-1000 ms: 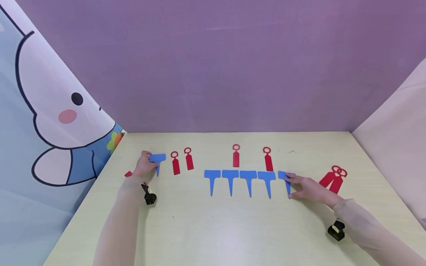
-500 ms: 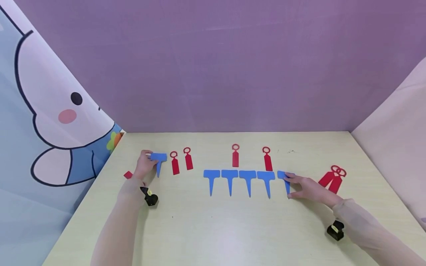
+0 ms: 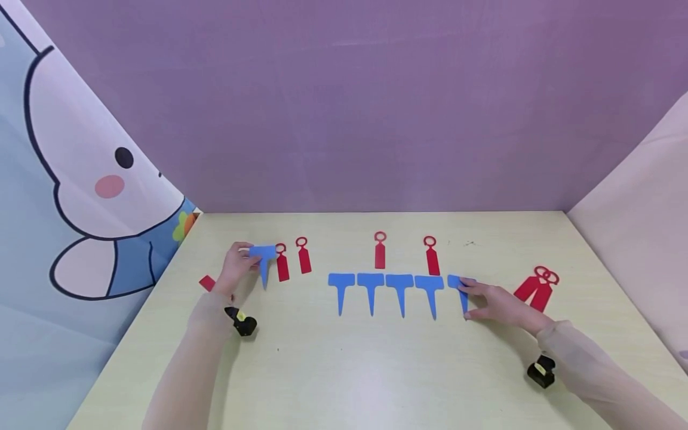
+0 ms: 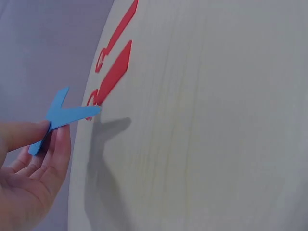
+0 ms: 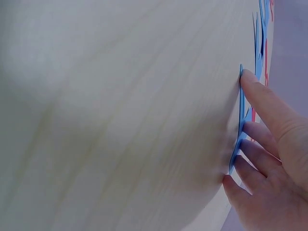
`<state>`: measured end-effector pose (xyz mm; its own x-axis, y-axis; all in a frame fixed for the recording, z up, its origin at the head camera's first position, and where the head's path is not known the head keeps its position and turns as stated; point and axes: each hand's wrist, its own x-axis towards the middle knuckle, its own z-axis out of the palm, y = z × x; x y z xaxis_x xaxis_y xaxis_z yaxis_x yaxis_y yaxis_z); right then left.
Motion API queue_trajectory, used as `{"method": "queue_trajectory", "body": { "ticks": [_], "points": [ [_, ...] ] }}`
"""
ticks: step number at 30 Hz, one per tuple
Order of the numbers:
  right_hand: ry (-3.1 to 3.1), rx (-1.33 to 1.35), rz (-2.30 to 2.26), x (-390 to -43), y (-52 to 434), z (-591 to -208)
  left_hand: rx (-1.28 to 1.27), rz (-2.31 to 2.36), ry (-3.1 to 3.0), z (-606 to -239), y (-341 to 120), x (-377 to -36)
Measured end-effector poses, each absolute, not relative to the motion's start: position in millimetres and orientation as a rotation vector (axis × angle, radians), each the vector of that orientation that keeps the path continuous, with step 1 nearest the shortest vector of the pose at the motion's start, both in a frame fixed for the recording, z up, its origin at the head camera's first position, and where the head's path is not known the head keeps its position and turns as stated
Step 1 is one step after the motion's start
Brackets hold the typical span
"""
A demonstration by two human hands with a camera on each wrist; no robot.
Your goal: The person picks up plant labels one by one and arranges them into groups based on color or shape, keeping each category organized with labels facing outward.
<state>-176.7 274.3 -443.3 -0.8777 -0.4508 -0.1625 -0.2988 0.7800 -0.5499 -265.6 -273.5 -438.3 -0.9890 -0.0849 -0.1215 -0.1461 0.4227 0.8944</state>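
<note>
On pale wood table (image 3: 344, 370), purple wall (image 3: 344, 107) behind; left hand (image 3: 236, 269) pinches blue tag (image 3: 263, 255).

Head view: bright, even, diffuse light from above; colours clean, no hard glare. Shadows on the worktop (image 3: 344, 370) are faint and soft, only a pale band under the forearms. Wide-angle lens bends the wall edges outward near the frame borders. Left wrist view: dimmer and greyer; the blue tag (image 4: 60, 118) casts a distinct soft-edged shadow onto the worktop, and the near fingers (image 4: 53, 154) are slightly soft. Right wrist view: near worktop strongly blurred, with a dark smudge at left; the fingers (image 5: 269, 108) are sharper.
</note>
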Motion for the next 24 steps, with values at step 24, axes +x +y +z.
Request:
{"method": "queue_trajectory", "body": {
  "ticks": [24],
  "points": [
    [2.695,-0.575,-0.768,-177,273,-443,-0.155,1.803,2.425,-428,-228,-246]
  ]
}}
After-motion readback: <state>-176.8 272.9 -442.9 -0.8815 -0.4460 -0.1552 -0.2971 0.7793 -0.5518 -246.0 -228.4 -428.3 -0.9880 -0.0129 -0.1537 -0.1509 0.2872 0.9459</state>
